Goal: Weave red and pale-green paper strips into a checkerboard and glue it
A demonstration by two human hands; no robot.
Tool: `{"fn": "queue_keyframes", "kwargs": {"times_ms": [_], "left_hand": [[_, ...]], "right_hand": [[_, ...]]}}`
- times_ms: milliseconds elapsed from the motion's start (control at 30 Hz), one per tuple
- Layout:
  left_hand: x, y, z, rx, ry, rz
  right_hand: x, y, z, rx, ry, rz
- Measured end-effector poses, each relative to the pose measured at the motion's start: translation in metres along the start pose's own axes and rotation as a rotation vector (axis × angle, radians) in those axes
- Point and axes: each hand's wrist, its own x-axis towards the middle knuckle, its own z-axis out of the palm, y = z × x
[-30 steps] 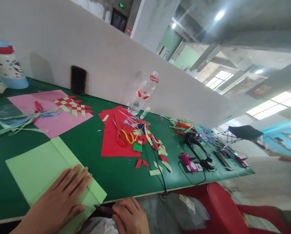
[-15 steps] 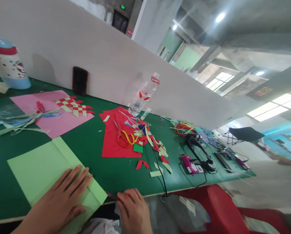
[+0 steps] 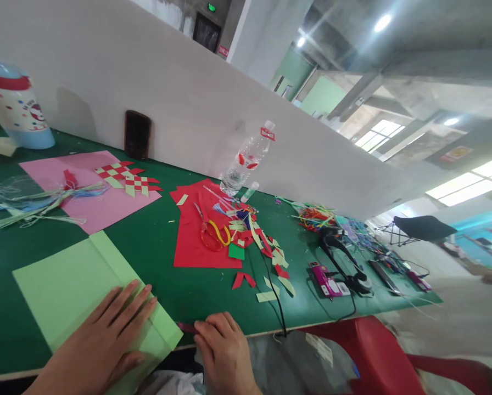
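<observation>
My left hand lies flat with its fingers stretched out on a light green sheet of paper, which has a crease along its right side. The paper's lower corner reaches the table's front edge. In my closed right hand is a slim purplish tool, its tip at the right corner of the sheet; its kind is mostly hidden by my fingers. Beyond them, scissors with red and yellow handles rest on red paper.
Woven red-and-green paper pieces lie on pink paper at the left. A phone leans against the wall. A water bottle, glue stick, paper scraps, headset and red chair are to the right.
My right hand and the purplish tool have shifted slightly up and left at the sheet's corner. The left hand stays on the paper. The view has turned slightly.
</observation>
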Motion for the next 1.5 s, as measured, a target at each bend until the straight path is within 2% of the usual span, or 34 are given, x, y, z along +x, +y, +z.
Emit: {"fn": "queue_keyframes", "kwargs": {"times_ms": [600, 967, 1267, 1500], "left_hand": [[0.002, 0.0, -0.004, -0.009, -0.005, -0.012], [0.011, 0.001, -0.013, -0.008, -0.026, -0.017], [0.003, 0.0, -0.008, 0.007, -0.033, 0.003], [0.009, 0.002, -0.012, -0.003, -0.018, -0.02]], "right_hand": [[0.009, 0.001, 0.004, -0.009, -0.026, 0.016], [0.017, 0.001, 0.007, 0.0, -0.026, -0.004], [0.021, 0.001, 0.01, 0.013, -0.042, -0.002], [0.027, 0.002, 0.012, 0.026, -0.042, -0.004]]}}
